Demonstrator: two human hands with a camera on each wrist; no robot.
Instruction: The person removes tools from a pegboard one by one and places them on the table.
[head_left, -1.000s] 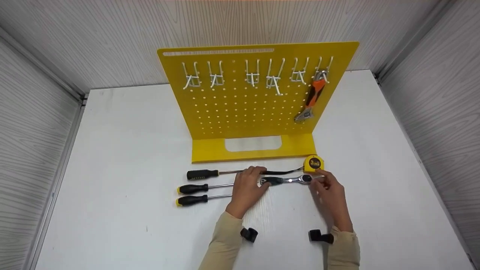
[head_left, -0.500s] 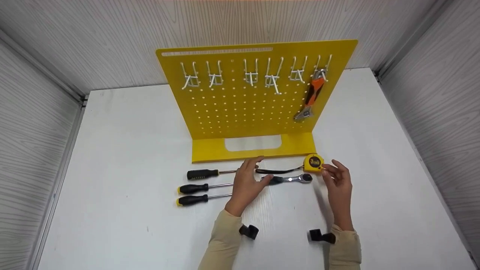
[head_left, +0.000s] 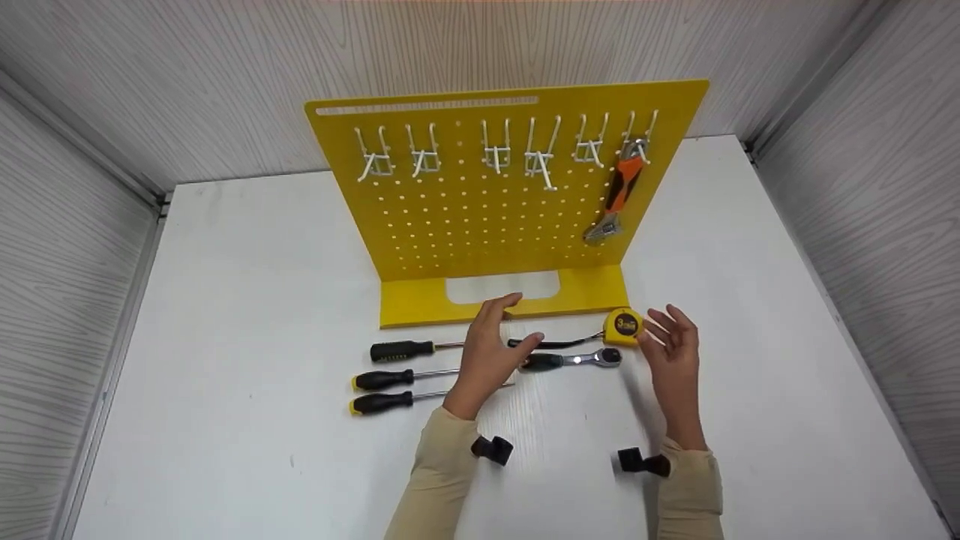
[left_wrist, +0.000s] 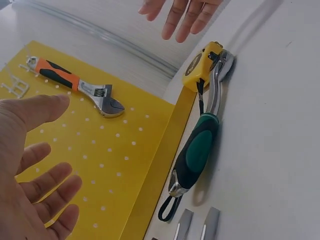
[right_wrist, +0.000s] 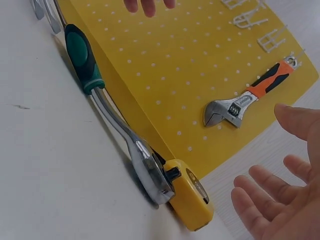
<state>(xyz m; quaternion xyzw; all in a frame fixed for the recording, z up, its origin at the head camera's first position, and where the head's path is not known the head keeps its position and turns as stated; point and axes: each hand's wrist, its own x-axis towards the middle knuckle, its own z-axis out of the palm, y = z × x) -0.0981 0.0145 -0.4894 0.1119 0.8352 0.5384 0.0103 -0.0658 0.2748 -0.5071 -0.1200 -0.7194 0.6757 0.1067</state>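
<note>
My left hand [head_left: 486, 358] hovers with spread fingers over the screwdriver shafts, holding nothing. Close to its thumb lies a ratchet wrench [left_wrist: 200, 150] with a green and black grip, flat on the table. Just right of the yellow tape measure [head_left: 622, 328] is my right hand [head_left: 675, 360], its fingers loosely bent around nothing; the right wrist view shows a gap between them. The tape's black strap [head_left: 555, 345] runs left behind the ratchet. Left of my left hand lie three screwdrivers [head_left: 403, 350], black handles outward, their shafts partly hidden by that hand.
A yellow pegboard [head_left: 480, 225] stands behind the tools, with several white hooks [head_left: 540, 165] along its top. An adjustable wrench [head_left: 624, 187] with an orange and black handle hangs from the rightmost hook. Wood-grain panels border the white table [head_left: 247, 337].
Both hands have come off the ratchet wrench, which lies where it was. The left has risen with its fingers spreading; the right has moved up and rightward, beside the tape measure.
</note>
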